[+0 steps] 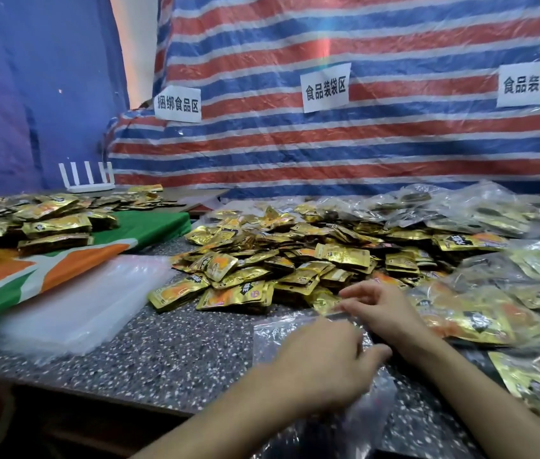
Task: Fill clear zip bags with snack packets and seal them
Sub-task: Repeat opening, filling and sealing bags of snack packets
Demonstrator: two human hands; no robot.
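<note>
Left hand [325,356] at five o'clock in the head view, fingers curled down onto the clear zip bag [272,329]; grip hidden under the palm, so cannot tell whether holding or only pressing. Right hand [384,313] just beyond at four o'clock, fingertips pinching the bag's mouth edge. Bag flat on the speckled counter [162,352], seemingly empty, mouth touching the near foot of the packet pile [278,260].

Likely trouble: slick film slipping from the pinch, or the two lips clinging and refusing to part; loose packets sliding off the pile onto the mouth; a packet corner caught in the zip track, leaving the seal gaping.

Count: two hands; one bag in work; one stack of empty bags [73,309] at eight o'clock; two heaps of gold packets, too many to number, the second heap [37,223] at nine o'clock on a green-and-orange cloth [149,226]; filled bags [494,220] at three o'clock, number unclear; three paper signs [325,87] at twelve; one router [86,183], four antennas.
</note>
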